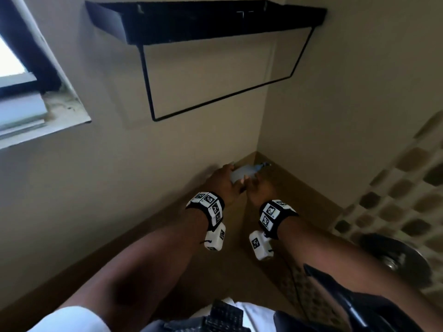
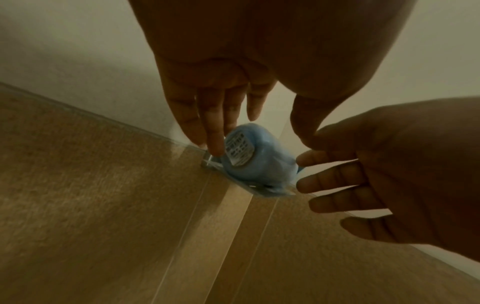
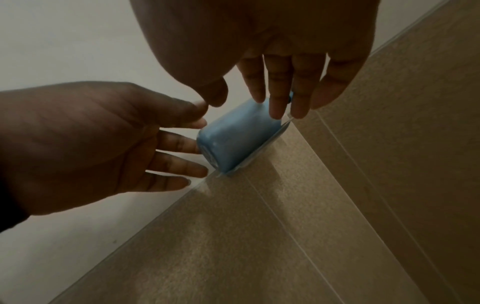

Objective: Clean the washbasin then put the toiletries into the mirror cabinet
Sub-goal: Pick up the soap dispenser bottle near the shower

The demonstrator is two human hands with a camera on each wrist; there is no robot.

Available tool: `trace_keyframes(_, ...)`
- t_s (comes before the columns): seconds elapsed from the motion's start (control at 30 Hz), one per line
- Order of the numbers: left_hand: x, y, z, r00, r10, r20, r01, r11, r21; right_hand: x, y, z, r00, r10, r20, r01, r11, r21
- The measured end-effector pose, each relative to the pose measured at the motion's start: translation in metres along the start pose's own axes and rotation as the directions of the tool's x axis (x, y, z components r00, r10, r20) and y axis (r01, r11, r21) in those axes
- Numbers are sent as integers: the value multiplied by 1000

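A light blue bottle lies on its side in the corner where two pale walls meet a brown tiled surface. A barcode label shows on its base. My left hand reaches over it, straight fingers touching the base end and thumb apart. My right hand is on the other side, straight fingers lying over the neck end. Neither hand curls round the bottle. The black-framed mirror cabinet hangs on the wall above. No washbasin is in view.
A window with a sill is at the left. A mosaic-tiled surface and a dark round object lie at the right. The two walls hem the bottle in behind.
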State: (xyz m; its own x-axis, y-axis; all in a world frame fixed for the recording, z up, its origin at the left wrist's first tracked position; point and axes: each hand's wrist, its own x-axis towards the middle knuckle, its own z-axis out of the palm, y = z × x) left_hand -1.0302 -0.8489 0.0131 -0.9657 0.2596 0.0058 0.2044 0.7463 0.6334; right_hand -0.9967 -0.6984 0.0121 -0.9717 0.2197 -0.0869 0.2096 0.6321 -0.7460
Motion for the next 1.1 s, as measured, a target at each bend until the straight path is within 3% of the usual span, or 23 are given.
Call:
trace_keyframes(0.13,7,-4,3,995,-15,94,26,994,-108,3,5,7,998,-17,67,17,1000,0)
trace_keyframes(0.27,16,-9,13,990,-107,96,120,982,-143,-7,1,15,994,-53,98,31,975,219)
trace_keyframes(0.37,18,-13,17,985,-131,114,147,977,-153,-16,-2,11,982,-67,176,38,986,163)
trace_keyframes(0.47,8,-6,15,982,-184,48,189,969,-161,-20,1,8,980,-58,190,34,991,131)
trace_keyframes(0.63,-20,2,34,986,-153,-67,110,899,-425,-26,3,-5,987,142,75,-158,943,295)
trace_keyframes(0.73,-33,3,50,989,-65,-133,3,906,-424,-27,13,-5,981,196,4,-174,863,475)
trace_keyframes(0.83,-45,17,65,997,41,-60,-61,914,-401,-37,27,-10,974,219,-55,-143,787,600)
trace_keyframes(0.97,-57,48,91,980,189,67,-144,895,-422,-63,58,-34,918,333,-216,-93,710,698)
trace_keyframes(1.1,-87,90,126,939,269,217,-159,894,-420,-119,99,-76,841,360,-404,-75,817,572)
